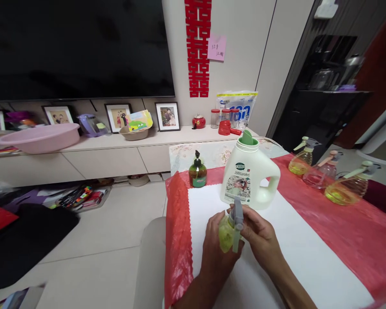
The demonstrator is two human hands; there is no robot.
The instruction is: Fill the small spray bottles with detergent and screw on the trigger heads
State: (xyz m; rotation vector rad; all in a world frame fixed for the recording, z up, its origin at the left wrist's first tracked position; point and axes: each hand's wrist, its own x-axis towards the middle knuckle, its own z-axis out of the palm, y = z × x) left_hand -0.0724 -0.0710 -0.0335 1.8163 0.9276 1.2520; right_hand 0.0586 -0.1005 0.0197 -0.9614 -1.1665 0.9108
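Observation:
A small spray bottle with yellow-green contents and a grey trigger head is held above the white mat, a little tilted. My left hand wraps round its body. The fingers of my right hand close on the collar just under the spray head; their tips are partly hidden behind it. Just beyond my hands stands a large pale-green detergent jug, its green cap piece sitting in the mouth. To its left is a brown-green pump bottle with a black pump.
Three spray bottles, a yellow one, a clear one and another yellow one, stand at the right on the red table cover. The white mat lies under my hands. A low cabinet runs along the wall behind.

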